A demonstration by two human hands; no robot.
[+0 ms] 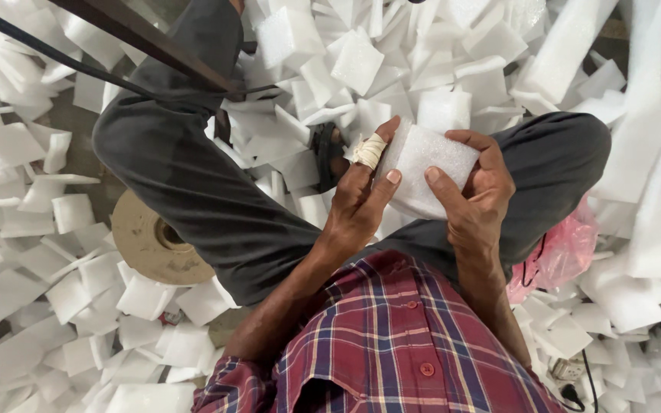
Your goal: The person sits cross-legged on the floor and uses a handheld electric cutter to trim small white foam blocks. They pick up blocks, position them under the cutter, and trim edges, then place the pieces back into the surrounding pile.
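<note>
Head view — white, seemingly pebbled foam piece [430,172] — 2 hands.

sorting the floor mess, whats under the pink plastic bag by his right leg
The pink plastic bag lies on white foam pieces, wedged against the right leg. A black cord crosses its front. The floor directly beneath it is covered, so unseen.

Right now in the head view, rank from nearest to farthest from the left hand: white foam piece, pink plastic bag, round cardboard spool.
1. White foam piece: in the left hand itself.
2. Round cardboard spool: on the floor to the left.
3. Pink plastic bag: right, beyond the right hand.
</note>
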